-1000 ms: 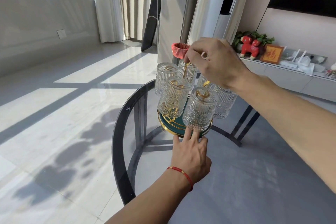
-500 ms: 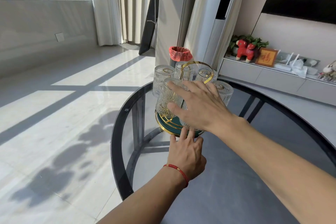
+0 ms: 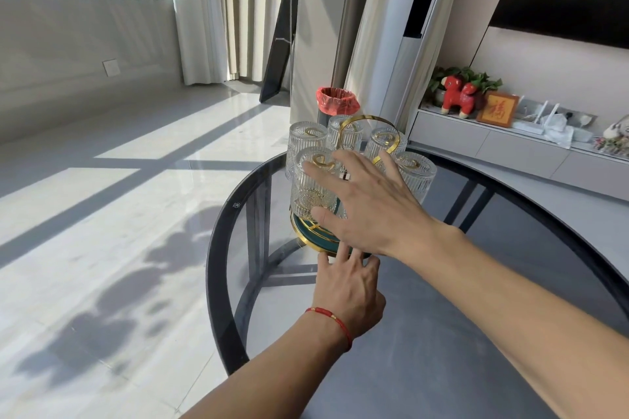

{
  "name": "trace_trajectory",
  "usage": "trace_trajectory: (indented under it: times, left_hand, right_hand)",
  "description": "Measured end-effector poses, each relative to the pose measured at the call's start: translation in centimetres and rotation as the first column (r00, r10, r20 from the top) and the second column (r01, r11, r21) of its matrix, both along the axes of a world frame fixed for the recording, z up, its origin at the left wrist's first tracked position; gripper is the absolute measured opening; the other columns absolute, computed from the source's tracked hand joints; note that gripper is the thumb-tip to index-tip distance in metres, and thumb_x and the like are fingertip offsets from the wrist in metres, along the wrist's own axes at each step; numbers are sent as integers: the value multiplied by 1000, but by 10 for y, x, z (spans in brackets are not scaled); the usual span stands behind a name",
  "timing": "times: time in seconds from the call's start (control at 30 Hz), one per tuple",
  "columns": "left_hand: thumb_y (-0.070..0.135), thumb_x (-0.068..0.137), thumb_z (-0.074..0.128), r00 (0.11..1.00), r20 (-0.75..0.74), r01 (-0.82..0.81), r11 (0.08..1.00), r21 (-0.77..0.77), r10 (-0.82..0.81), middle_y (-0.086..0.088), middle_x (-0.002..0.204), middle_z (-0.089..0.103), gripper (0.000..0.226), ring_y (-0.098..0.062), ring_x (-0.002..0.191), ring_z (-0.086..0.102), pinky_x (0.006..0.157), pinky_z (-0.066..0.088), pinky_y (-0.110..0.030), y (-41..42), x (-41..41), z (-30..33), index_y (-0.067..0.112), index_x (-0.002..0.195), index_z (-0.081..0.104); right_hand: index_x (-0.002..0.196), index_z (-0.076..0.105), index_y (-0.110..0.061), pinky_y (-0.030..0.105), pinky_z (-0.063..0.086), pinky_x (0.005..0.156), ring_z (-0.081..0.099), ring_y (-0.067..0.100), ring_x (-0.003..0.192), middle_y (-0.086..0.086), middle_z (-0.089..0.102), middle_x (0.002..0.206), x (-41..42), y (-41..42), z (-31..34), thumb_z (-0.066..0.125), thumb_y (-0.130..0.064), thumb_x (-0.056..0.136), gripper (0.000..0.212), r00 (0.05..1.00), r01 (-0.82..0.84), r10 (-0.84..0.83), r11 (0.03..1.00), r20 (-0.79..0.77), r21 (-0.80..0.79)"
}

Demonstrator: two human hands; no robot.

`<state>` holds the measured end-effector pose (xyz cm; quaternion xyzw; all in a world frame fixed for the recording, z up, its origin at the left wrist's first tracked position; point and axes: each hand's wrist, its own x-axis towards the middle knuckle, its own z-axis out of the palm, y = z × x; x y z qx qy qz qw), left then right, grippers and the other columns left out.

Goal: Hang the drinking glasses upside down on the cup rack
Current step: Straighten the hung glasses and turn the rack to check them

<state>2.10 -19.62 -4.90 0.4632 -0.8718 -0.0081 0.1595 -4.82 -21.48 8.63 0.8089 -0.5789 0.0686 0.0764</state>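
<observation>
right hand: yours is spread wide, fingers straight, hovering in front of the near glasses. Can't tell if the fingertips actually touch glass or just float over it. It isn't gripping anything.

left hand: fingers out fairly straight, tips up against the near edge of the rack base. Holding nothing, looks like it's just steadying the base.

nearer hand: the right one is higher and right at the glasses. The left sits lower, at the base, closer to you.

cup rack: straight ahead of both hands, near the far-left part of the round glass table. Gold loop handle sticks up in the middle, so its long axis runs vertical.

drinking glasses: five visible, all mouth-down around the centre post, and your right hand may be hiding another. Each stands upright on its peg, so they come on and off vertically.

where you're at: honestly looks like the hanging is pretty much done, with no loose glass on the table that I can see.

next move: if anything, a check or nudge, and that's the right hand's job with the left bracing the base.

behind it: a bin with a red liner on the floor past the table.
</observation>
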Motion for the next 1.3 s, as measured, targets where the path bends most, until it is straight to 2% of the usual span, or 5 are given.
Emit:
trace_trajectory:
  times: [0.37,0.6,0.9,1.17,1.3]
  left_hand:
    - [30,80,52,1000,-15,12,1000,-15,-12,-9,129,47,32,-34,120,38,81,40,-47,1,1,3,14,108,58]
    - [31,81,51,1000,6,11,1000,-6,-11,-8,129,47,38,-34,120,38,84,39,-47,0,2,3,15,114,57]
    - [30,82,53,1000,2,10,1000,9,-10,-10,125,52,39,-35,118,41,85,40,-49,0,2,3,14,117,59]
    - [33,81,50,999,35,16,1000,-19,-16,-9,130,45,34,-33,121,37,83,41,-47,1,2,1,15,109,56]
    - [36,84,48,999,33,10,1000,-29,-9,-11,130,46,38,-34,123,37,84,43,-48,4,1,-1,15,115,55]
  right_hand:
    - [160,25,-45,59,3,127,21,22,156,2,31,165,1,-3,7,43,-56,100,63,999,-12,11,1000,41,12]
    - [160,32,-37,58,10,126,33,22,152,3,38,162,7,-4,5,44,-51,102,61,999,-34,35,999,42,-5]
    - [164,13,-37,56,6,128,13,19,160,0,17,174,-1,4,2,43,-48,104,69,996,-45,41,998,82,46]
    - [150,48,-18,39,21,122,40,20,145,1,48,156,-37,31,-6,53,-41,101,55,977,84,-65,993,205,-84]
    - [154,45,-20,37,16,124,36,18,149,1,45,160,-43,38,-10,54,-38,100,58,981,70,-54,994,188,-82]
